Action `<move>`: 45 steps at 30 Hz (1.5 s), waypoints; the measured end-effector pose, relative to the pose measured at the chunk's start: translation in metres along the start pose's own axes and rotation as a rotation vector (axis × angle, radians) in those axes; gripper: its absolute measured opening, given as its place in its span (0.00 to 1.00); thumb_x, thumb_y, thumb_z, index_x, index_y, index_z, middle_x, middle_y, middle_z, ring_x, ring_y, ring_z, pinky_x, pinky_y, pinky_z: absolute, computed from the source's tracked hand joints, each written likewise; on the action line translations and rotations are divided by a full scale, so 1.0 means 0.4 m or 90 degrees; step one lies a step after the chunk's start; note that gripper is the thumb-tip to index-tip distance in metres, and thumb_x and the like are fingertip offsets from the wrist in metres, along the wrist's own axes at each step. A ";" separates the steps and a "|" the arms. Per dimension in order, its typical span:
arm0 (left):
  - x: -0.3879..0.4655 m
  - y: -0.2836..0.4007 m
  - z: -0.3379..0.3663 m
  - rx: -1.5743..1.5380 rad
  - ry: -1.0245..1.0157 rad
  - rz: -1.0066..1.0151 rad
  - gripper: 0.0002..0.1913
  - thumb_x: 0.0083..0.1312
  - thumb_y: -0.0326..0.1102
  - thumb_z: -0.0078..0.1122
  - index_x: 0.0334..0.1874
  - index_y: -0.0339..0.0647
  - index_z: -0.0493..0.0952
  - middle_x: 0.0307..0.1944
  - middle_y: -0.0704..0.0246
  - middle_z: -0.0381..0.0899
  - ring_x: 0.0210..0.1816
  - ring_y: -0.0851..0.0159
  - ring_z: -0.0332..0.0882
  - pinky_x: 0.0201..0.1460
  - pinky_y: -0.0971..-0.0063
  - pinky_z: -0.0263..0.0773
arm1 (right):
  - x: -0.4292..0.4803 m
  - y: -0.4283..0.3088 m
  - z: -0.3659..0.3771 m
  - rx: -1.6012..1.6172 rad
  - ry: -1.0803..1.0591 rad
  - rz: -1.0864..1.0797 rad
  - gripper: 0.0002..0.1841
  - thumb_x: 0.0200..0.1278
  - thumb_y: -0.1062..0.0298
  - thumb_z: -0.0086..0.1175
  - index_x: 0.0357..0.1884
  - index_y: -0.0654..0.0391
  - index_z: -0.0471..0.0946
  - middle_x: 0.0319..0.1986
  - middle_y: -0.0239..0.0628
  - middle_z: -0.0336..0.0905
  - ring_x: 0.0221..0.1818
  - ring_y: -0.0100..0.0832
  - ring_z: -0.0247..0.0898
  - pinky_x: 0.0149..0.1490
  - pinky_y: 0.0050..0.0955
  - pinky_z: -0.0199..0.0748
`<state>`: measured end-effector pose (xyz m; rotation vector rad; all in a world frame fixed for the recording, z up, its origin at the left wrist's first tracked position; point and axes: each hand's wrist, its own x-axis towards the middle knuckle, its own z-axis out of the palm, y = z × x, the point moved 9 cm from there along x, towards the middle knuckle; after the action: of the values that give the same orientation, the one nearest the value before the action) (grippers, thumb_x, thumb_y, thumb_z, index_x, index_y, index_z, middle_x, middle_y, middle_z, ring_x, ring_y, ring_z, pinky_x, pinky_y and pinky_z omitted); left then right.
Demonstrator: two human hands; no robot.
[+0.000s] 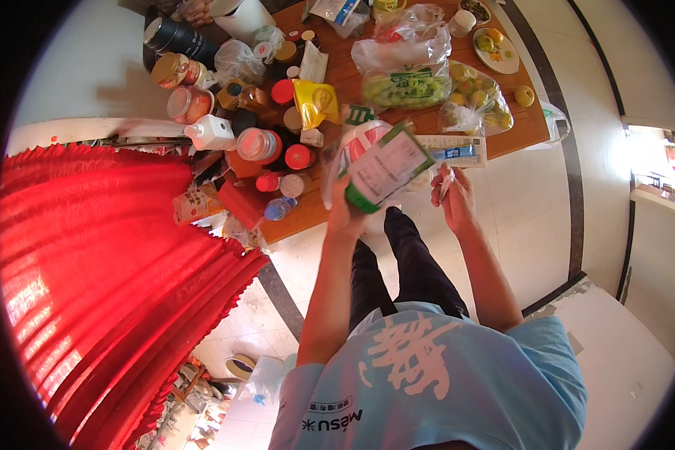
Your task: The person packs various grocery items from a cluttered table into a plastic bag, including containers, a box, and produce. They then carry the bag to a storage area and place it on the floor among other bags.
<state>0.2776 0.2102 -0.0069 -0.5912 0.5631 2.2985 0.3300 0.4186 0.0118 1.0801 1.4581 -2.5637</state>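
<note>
My left hand (344, 216) grips a green package with a large white printed label (391, 169), held tilted above the table's front edge. Its fingers wrap the lower left side, partly hidden behind it. To the right, my right hand (457, 199) pinches a small crumpled whitish scrap (445, 184), perhaps paper or film, between thumb and fingers. Behind the package, a clear plastic bag with red and white print (355, 143) lies on the wooden table (340, 73). Just beyond my right hand lies a flat white printed packet (477, 147) with a blue tube-like item (453, 152) on it.
Jars, bottles and a yellow packet (316, 104) crowd the table's left side. Bagged green grapes (408, 90), bagged fruit (475, 98) and a plate (506, 59) with fruit stand to the right. A small water bottle (281, 208) is near the front edge. A red curtain (118, 270) hangs left.
</note>
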 end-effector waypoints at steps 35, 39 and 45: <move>-0.065 -0.020 0.022 0.925 0.207 0.442 0.41 0.59 0.29 0.63 0.73 0.39 0.51 0.72 0.46 0.48 0.74 0.42 0.46 0.74 0.56 0.49 | -0.057 -0.029 0.114 -0.039 -0.127 0.097 0.15 0.71 0.66 0.48 0.56 0.59 0.71 0.34 0.41 0.78 0.17 0.17 0.59 0.20 0.17 0.52; -0.130 0.023 0.049 0.917 0.231 0.538 0.32 0.60 0.24 0.61 0.67 0.37 0.62 0.66 0.50 0.62 0.70 0.46 0.59 0.71 0.60 0.57 | -0.052 -0.054 0.119 -0.038 -0.136 0.060 0.16 0.71 0.65 0.48 0.57 0.60 0.71 0.35 0.40 0.78 0.17 0.16 0.57 0.21 0.17 0.52; -0.352 0.307 -0.179 0.833 0.610 0.601 0.20 0.66 0.31 0.58 0.59 0.33 0.71 0.55 0.52 0.75 0.58 0.46 0.72 0.62 0.61 0.67 | -0.030 -0.077 0.111 -0.060 -0.148 0.066 0.14 0.70 0.65 0.50 0.53 0.61 0.74 0.34 0.38 0.77 0.18 0.17 0.59 0.23 0.18 0.54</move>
<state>0.3020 0.0173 0.0412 -0.7399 2.9230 1.5194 0.3044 0.3987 0.0565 0.7930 1.4092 -2.4265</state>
